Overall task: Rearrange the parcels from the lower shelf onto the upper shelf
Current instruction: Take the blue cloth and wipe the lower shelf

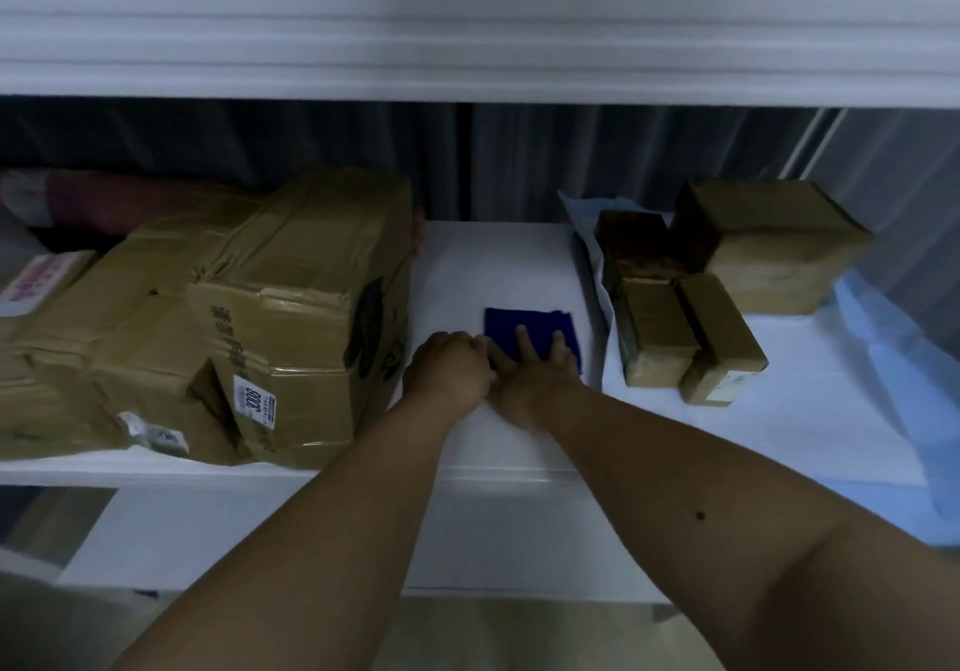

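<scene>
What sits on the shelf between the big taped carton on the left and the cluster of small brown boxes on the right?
In the head view, a flat blue parcel lies there on the white shelf, with both hands on it.

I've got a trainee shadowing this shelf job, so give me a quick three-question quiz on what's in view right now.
1. True or false: the blue packet lies on the white shelf in the gap between the big cardboard boxes and the small brown boxes.
2. Which hand lies flat on the blue packet with fingers spread?
A. left hand
B. right hand
C. neither
3. Fill in: the big cardboard boxes sit to the ____ of the packet.

Key: 1 true; 2 B; 3 left.
</scene>
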